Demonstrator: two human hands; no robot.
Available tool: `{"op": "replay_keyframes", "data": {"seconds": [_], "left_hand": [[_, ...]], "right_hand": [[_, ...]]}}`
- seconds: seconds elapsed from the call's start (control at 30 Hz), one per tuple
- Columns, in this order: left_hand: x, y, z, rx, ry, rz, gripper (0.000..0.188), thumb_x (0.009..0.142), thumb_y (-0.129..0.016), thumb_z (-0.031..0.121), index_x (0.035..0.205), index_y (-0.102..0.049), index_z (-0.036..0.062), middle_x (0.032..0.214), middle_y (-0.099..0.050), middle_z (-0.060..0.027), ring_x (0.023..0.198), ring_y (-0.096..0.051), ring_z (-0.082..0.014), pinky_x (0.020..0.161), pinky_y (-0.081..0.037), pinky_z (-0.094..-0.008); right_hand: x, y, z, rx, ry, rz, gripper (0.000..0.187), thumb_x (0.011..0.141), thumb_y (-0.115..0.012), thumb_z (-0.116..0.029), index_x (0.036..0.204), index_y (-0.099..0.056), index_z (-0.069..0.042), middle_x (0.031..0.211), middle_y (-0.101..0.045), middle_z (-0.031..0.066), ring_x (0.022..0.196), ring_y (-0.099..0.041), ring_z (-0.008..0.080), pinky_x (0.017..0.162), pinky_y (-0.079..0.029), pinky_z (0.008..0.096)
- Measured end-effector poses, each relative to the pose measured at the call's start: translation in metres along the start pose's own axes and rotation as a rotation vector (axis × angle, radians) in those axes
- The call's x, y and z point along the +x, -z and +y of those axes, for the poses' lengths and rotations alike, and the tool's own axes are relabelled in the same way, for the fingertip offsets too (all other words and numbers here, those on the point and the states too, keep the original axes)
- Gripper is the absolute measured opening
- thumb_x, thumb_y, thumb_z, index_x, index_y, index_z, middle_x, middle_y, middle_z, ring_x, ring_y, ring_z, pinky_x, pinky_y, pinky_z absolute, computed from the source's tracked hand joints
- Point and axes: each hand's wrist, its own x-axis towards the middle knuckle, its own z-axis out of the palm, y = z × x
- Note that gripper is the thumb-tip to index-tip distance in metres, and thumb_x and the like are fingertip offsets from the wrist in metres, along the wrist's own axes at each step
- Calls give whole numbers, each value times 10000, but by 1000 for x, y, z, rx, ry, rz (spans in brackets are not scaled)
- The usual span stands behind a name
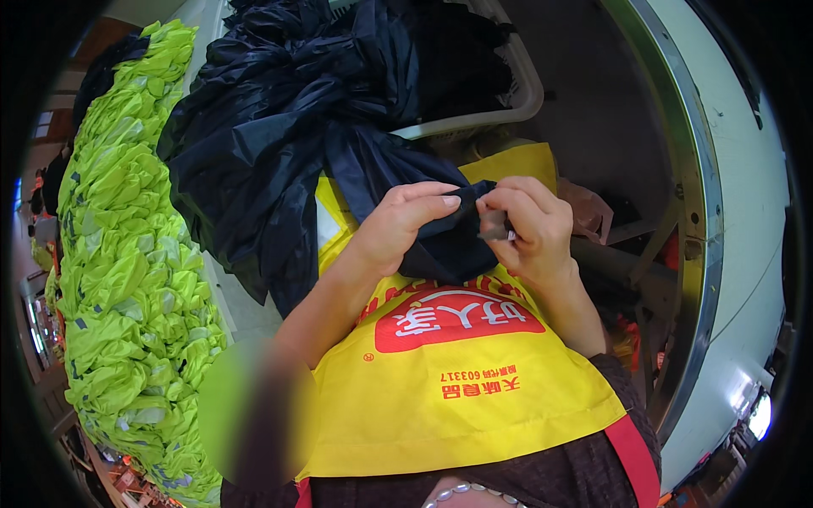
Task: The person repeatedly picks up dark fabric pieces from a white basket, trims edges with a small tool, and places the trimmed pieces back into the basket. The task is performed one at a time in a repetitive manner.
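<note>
A large heap of thin, dark navy fabric (279, 127) spills toward me, and one end of it reaches my lap. My left hand (402, 222) pinches the edge of this fabric between thumb and fingers. Close beside it, my right hand (532, 224) is closed with its fingertips at the same edge. A small greyish thing (494, 225) shows at the right fingers; its kind is too blurred to tell. Between and below both hands hangs a fold of the fabric. Under it lies my yellow apron (381, 415), with a red printed patch.
A white plastic basket (529, 85) holds more dark fabric ahead. Along the left runs a long pile of bright yellow-green garments (127, 279). At the right is a pale tabletop (737, 212) with a metal edge. Crumpled pinkish material (589, 212) lies beyond my right hand.
</note>
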Motion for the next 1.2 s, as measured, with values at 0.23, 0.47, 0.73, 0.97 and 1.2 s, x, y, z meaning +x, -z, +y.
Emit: {"op": "replay_keyframes", "data": {"seconds": [0.23, 0.47, 0.73, 0.97, 1.2], "left_hand": [[4, 24, -4, -212, 104, -60, 205, 781, -608, 128, 950, -652, 20, 901, -666, -66, 827, -621, -158, 788, -475, -242], [0, 20, 7, -263, 135, 54, 203, 775, -603, 85, 955, -635, -4, 917, -663, -101, 810, -641, -182, 778, -512, -272], [5, 28, 5, -419, 148, -146, 209, 810, -571, 96, 982, -619, -13, 923, -659, -114, 817, -644, -194, 778, -517, -286], [11, 34, -6, -356, 149, -93, 205, 833, -538, 90, 998, -612, -8, 938, -658, -129, 825, -651, -215, 759, -530, -299], [12, 31, -3, -359, 138, -93, 198, 805, -599, 113, 969, -639, 9, 930, -661, -83, 823, -632, -166, 778, -494, -253]], "right_hand": [[-6, 24, 7, 632, -531, -220, 147, 801, -591, -107, 917, -582, -16, 746, -553, 68, 608, -494, 109, 547, -385, 223], [3, 26, 13, -3, -136, -268, 251, 836, -573, -182, 1023, -559, -15, 772, -574, 125, 675, -577, 237, 572, -445, 300], [5, 19, 19, -131, 143, -292, 314, 771, -661, -145, 1040, -568, -12, 802, -584, 113, 667, -586, 238, 561, -475, 298], [9, 11, 18, -85, 111, -299, 302, 779, -655, -161, 1028, -571, -12, 814, -592, 118, 666, -592, 245, 564, -479, 309], [9, 6, 22, -130, 194, -234, 249, 794, -645, -164, 989, -589, -20, 779, -595, 118, 647, -588, 259, 558, -470, 298]]}}
